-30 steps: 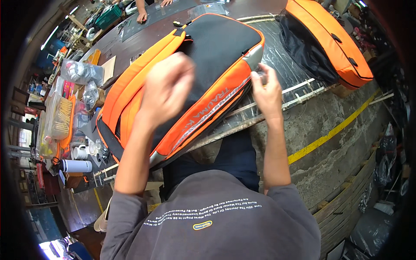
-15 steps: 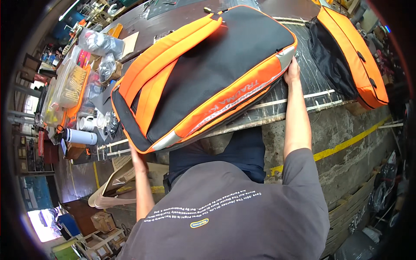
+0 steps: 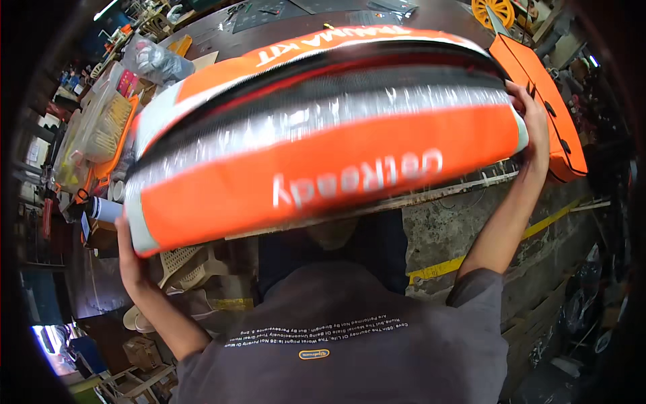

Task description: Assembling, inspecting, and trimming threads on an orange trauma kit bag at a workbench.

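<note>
A large orange and black backpack (image 3: 303, 182) is held up in front of me over the table edge. Its long side, with an orange panel, a shiny silver band and a dark zip line, faces me, slightly blurred by motion. My left hand (image 3: 128, 246) grips its lower left corner, with the fingers partly hidden by the bag. Around the right end curls my right hand (image 3: 528, 111), its fingers on the upper corner. The shoulder straps are out of sight. Just beyond my right hand, a second orange bag (image 3: 555, 114) rests on the table.
Clear plastic boxes (image 3: 101, 131) and a plastic-wrapped bundle (image 3: 151, 60) crowd the table's left side, near a white cup-like container (image 3: 108, 210). A beige plastic chair (image 3: 192, 266) stands below the table at left. A yellow line (image 3: 437, 271) crosses the floor at right.
The backpack has turned over from its strap side, so its long zipped side now faces me. Both hands have spread outward with it, and the right arm has swung right.
</note>
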The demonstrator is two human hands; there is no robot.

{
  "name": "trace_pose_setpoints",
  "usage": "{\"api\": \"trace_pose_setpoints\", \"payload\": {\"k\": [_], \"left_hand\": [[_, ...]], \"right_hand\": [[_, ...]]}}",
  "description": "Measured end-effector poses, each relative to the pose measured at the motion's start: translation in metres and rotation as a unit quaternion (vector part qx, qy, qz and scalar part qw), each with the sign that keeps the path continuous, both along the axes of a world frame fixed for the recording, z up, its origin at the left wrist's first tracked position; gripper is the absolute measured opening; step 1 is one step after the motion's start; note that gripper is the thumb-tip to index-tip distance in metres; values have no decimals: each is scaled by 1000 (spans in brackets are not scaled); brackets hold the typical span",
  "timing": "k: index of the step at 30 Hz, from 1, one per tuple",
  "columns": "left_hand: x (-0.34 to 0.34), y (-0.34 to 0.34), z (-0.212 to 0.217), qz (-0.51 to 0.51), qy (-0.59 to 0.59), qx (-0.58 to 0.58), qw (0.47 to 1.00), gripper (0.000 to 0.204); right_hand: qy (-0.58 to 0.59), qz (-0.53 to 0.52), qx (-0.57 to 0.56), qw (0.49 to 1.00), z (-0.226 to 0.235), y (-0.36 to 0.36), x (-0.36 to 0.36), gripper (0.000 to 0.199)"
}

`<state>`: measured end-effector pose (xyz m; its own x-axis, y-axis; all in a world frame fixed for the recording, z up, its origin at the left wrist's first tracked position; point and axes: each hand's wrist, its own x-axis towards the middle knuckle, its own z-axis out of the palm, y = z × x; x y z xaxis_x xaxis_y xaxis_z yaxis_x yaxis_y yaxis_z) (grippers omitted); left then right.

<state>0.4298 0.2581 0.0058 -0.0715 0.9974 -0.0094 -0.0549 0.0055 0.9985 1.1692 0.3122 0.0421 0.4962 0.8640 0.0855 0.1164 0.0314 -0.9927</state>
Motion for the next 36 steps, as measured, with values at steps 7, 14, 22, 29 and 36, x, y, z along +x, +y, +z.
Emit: {"api": "trace_pose_setpoints", "payload": {"k": [7, 14, 22, 29, 36], "left_hand": [[21, 152, -31, 37, 56, 16, 998, 81], [10, 118, -73, 39, -25, 132, 990, 76], [-24, 127, -144, 19, -49, 105, 993, 62], [-29, 150, -116, 49, 60, 246, 966, 49], [3, 168, -39, 72, 30, 238, 968, 52]], "right_hand": [[-6, -6, 11, 1000, -44, 76, 38, 42], [28, -53, 43, 997, -121, 35, 45, 46], [188, -18, 26, 982, -225, 35, -15, 43], [167, -15, 34, 985, -215, 45, -31, 50], [186, -15, -5, 982, -224, 53, -27, 42]]}}
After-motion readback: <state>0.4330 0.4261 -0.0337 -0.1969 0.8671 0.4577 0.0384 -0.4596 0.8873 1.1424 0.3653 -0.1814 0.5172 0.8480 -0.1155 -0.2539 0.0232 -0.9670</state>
